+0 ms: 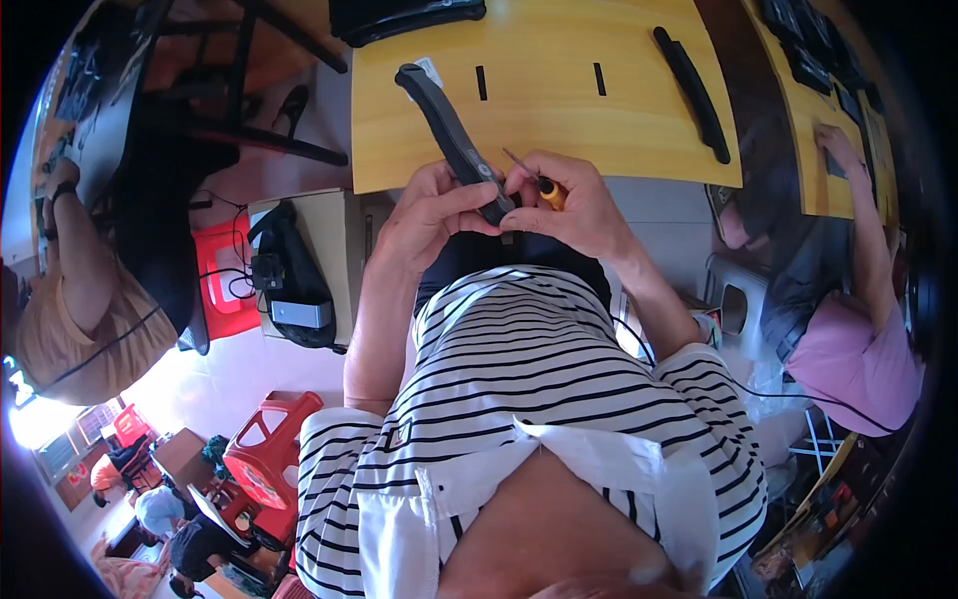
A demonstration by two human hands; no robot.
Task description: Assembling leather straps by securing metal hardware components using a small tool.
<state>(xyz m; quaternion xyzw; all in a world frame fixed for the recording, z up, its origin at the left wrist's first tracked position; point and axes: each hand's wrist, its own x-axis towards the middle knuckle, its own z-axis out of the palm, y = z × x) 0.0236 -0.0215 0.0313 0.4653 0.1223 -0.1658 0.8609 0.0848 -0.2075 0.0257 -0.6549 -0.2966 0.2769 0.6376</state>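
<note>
Our striped shirt (529, 399) fills the bottom of the view, closest to us, and both our arms reach up from it to the edge of the yellow table (559, 90). We hold a long dark handle part (451, 135) in our left hand (429, 210). Its fingers are wrapped tight around the near end of the part, and the far end points toward eleven o'clock and rests over the table. Our right hand (579, 205) is squeezed shut on a small screwdriver (539, 183) with an orange grip. The thin metal tip sticks out toward ten o'clock, just beside the dark part. We cannot tell if the tip touches a screw, since our fingers hide that spot. To do this well, we think we should keep the part very still with the left hand, hold the tool straight, and turn slowly so the tip does not slip. The part sits at about nine o'clock from the right hand, touching or nearly touching it. Another long dark part (694, 92) lies on the table at one o'clock from our hands, well apart. Two small black strips (481, 83) lie on the table at twelve o'clock. Another person in a pink shirt (863, 354) sits at our three o'clock.
</note>
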